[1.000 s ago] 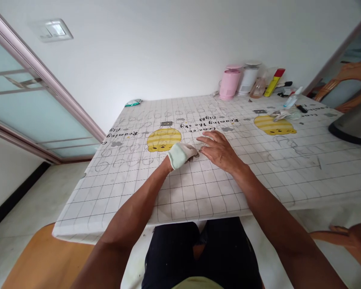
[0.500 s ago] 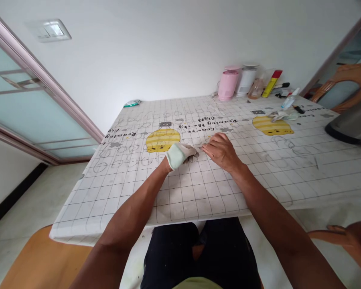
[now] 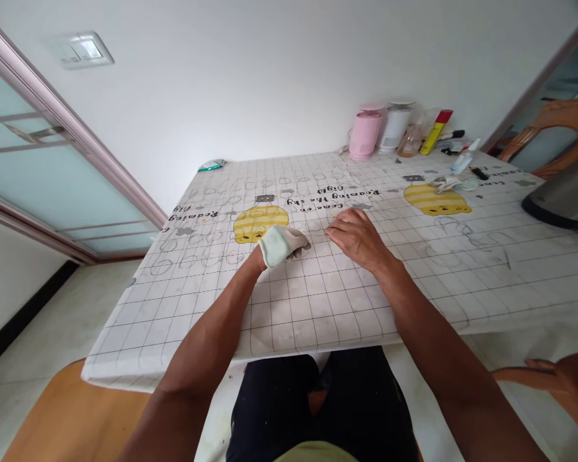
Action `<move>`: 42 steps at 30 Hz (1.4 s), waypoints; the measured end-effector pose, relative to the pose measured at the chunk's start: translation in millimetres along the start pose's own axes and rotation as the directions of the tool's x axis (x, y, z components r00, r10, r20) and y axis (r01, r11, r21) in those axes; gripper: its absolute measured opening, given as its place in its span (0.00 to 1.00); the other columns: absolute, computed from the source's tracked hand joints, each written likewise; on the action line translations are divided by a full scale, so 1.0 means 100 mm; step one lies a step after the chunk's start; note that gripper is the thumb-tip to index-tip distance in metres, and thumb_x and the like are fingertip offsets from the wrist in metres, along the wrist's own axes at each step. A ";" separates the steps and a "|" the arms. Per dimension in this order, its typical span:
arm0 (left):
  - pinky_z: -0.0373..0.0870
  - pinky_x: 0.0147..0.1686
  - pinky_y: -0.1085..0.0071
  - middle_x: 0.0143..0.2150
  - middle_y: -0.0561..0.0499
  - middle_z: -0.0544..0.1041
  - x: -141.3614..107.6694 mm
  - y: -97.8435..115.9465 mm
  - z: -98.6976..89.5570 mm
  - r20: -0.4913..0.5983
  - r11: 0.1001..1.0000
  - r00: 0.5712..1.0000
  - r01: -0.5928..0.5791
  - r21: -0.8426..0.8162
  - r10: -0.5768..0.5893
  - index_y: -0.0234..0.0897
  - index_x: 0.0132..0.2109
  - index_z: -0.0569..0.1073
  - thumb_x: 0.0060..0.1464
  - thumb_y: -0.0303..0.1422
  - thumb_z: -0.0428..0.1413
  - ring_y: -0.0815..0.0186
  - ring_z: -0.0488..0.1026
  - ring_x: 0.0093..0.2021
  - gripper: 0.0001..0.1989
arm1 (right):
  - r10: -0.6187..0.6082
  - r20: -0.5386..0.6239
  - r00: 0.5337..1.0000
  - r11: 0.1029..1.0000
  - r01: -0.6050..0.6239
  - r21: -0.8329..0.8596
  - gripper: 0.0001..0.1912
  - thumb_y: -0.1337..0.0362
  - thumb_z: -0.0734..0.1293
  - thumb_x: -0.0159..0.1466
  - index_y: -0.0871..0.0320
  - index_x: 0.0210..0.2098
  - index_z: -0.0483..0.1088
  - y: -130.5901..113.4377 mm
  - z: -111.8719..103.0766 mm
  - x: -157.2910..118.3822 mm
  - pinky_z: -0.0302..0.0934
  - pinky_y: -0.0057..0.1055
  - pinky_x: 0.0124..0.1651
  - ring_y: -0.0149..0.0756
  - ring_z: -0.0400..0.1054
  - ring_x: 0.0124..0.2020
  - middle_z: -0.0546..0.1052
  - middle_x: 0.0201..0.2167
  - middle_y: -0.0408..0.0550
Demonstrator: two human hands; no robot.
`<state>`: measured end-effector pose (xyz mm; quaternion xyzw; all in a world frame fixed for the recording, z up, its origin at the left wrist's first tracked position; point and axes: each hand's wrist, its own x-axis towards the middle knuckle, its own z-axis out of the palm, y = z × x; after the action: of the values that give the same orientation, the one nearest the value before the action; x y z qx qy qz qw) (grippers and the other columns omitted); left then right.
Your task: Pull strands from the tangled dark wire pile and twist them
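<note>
My left hand (image 3: 285,245) wears a white and pale green glove with greyish fingertips. It rests low over the tablecloth, its fingers curled in, and anything inside them is hidden. Bare of any glove, my right hand (image 3: 354,237) is a short way to the right, with its fingers pressed together; what they hold, if anything, is too small to make out. A gap separates the two hands. Under them lies the white checked tablecloth (image 3: 318,301), printed with yellow striped balloons (image 3: 257,221) and black lettering.
Along the back wall stand a pink device (image 3: 365,135), a white device (image 3: 394,128), a pinkish bottle (image 3: 409,141) and a red-capped yellow can (image 3: 436,133). A crumpled glove (image 3: 450,184) and a metal kettle (image 3: 566,192) are at the right. A green packet (image 3: 212,165) lies back left.
My left hand has shifted slightly left, and my right hand has moved slightly up and to the right, so the gap between them is wider.
</note>
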<state>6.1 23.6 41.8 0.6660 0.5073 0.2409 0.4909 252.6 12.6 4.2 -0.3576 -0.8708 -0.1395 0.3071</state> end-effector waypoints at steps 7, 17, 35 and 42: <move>0.59 0.18 0.76 0.23 0.51 0.74 -0.02 0.03 -0.08 -0.005 1.000 1.000 -0.002 -0.002 0.002 0.34 0.32 0.81 0.57 0.31 0.57 0.73 0.64 0.20 0.09 | 0.012 -0.032 0.999 0.999 -0.013 -0.030 0.13 0.70 0.64 0.75 0.52 0.40 0.79 0.02 0.02 -0.02 0.60 0.49 0.53 0.47 0.67 0.50 0.83 0.44 0.48; 0.60 0.19 0.77 0.26 0.50 0.76 -0.01 -0.04 -0.10 -0.012 0.997 0.999 -0.052 0.051 0.053 0.34 0.33 0.83 0.57 0.33 0.58 0.72 0.67 0.22 0.10 | 0.076 -0.028 0.997 0.997 -0.077 -0.011 0.20 0.68 0.59 0.76 0.54 0.29 0.73 0.06 0.11 -0.07 0.58 0.39 0.38 0.42 0.61 0.34 0.67 0.22 0.46; 0.61 0.20 0.74 0.28 0.51 0.75 0.10 -0.13 0.00 -0.072 0.974 0.988 -0.146 -0.176 0.135 0.34 0.39 0.81 0.63 0.33 0.54 0.73 0.67 0.22 0.12 | 0.389 -0.378 0.840 0.920 -0.333 0.207 0.12 0.58 0.66 0.74 0.53 0.53 0.75 0.04 -0.01 -0.01 0.70 0.48 0.48 0.50 0.73 0.49 0.81 0.47 0.55; 0.60 0.19 0.75 0.27 0.51 0.75 0.08 -0.10 0.13 -0.029 0.989 0.995 -0.093 -0.113 0.090 0.34 0.36 0.82 0.60 0.33 0.55 0.72 0.67 0.21 0.11 | 0.097 -0.121 0.988 0.995 -0.093 0.034 0.04 0.62 0.69 0.73 0.52 0.41 0.76 -0.05 0.05 0.02 0.64 0.50 0.53 0.49 0.69 0.47 0.80 0.39 0.50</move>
<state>15.2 25.9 26.6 0.6568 0.4672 0.2996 0.5105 246.5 12.2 1.6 -0.3850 -0.8343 -0.1339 0.3713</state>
